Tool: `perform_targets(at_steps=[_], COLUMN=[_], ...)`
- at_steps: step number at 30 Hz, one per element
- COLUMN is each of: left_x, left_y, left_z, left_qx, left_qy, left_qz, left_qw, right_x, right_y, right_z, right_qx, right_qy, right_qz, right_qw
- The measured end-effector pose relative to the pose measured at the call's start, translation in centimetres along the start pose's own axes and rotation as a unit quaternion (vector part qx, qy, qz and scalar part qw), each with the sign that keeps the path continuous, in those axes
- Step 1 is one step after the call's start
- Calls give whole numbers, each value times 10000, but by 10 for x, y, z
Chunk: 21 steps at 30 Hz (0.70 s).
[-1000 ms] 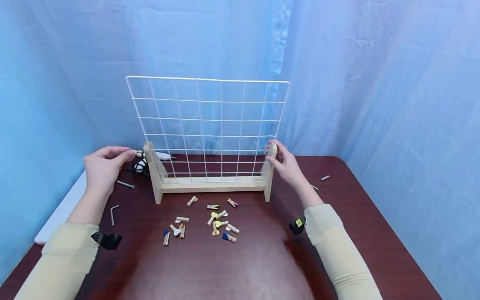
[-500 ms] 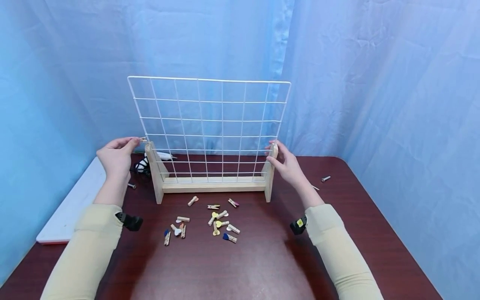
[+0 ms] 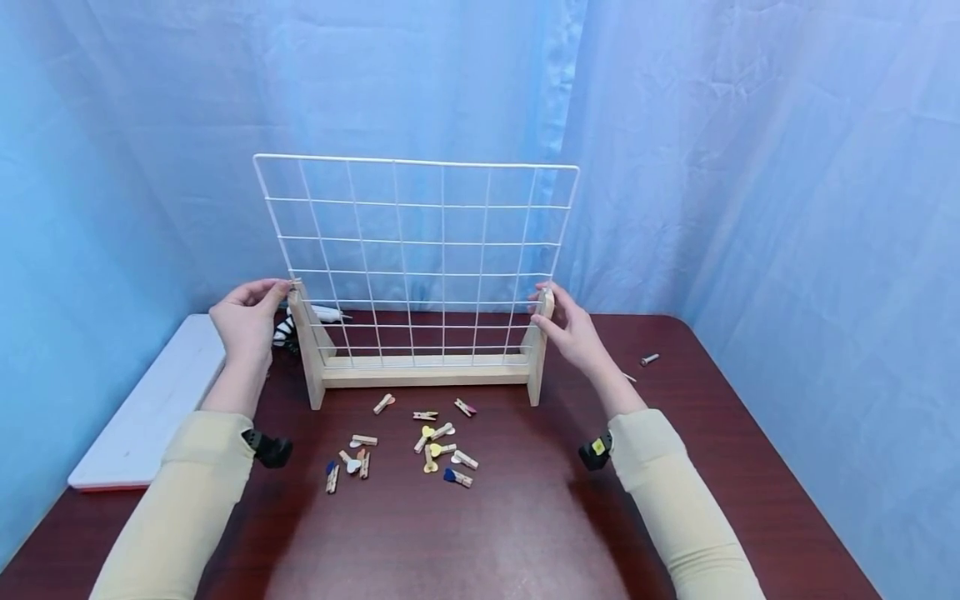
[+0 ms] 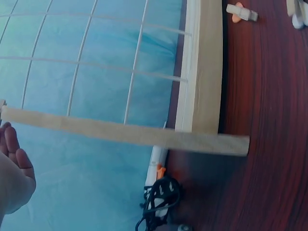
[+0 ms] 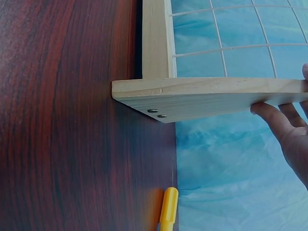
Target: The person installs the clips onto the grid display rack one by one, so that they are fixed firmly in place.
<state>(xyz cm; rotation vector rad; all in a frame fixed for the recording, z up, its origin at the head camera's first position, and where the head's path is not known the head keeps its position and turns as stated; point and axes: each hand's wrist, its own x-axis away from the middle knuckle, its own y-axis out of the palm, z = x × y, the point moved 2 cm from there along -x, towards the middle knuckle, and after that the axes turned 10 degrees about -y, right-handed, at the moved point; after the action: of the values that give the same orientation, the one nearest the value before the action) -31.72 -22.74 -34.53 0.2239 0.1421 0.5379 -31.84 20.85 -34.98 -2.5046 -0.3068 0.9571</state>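
A white wire grid (image 3: 442, 242) stands upright in a pale wooden stand (image 3: 427, 379). My left hand (image 3: 246, 323) pinches a small wooden clothespin (image 3: 296, 284) right at the grid's left edge, just above the top of the left side board (image 3: 303, 350). In the left wrist view most of that hand is cut off at the frame's side. My right hand (image 3: 576, 337) holds the upper end of the right side board (image 3: 536, 358). Several wooden clothespins (image 3: 442, 450) with coloured hearts lie on the table in front of the stand.
Behind the stand's left side lies a white tool with a black cord (image 3: 285, 329). A white flat box (image 3: 150, 408) lies at the table's left edge. A bolt (image 3: 649, 359) rests at the right, and a yellow handle (image 5: 168, 207) shows near the right side board.
My left hand has moved right and slightly up, bringing the clothespin from outside the stand to the grid's left edge. The right hand has stayed on the side board.
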Motion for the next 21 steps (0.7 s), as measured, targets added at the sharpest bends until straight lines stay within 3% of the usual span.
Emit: perform_targets(at_steps=[3, 6, 8, 11, 14, 16, 19, 21], left_x=[5, 9, 15, 27, 42, 53, 70, 80], left_y=[-5, -13, -19, -27, -34, -37, -42, -46], left_z=[1, -5, -12, -26, -40, -49, -59, -64], left_qx=[-493, -1099, -1558, -2236, -3111, -3608, -4135, -4347], left_qy=[216, 605, 927, 1325, 1690, 1888, 2006, 1905], left_qz=[-65, -85, -179, -645, -1244, -1717, -2672, -3396], left_qw=[9985, 9921, 9833, 9635, 9269, 8970, 8470, 8121], right_x=[1, 1, 1, 0, 0, 0, 0, 0], right_y=[0, 0, 0, -1, 0, 0, 0, 1], right_z=[0, 0, 1, 5, 15, 24, 33, 35], right_qx=[76, 91, 110, 75, 56, 111, 127, 122], right_qy=[35, 52, 65, 61, 1, -55, -153, -170], right_qz=[25, 38, 23, 16, 16, 19, 66, 99], right_qw=[10000, 9999, 9999, 10000, 10000, 9999, 9998, 9997])
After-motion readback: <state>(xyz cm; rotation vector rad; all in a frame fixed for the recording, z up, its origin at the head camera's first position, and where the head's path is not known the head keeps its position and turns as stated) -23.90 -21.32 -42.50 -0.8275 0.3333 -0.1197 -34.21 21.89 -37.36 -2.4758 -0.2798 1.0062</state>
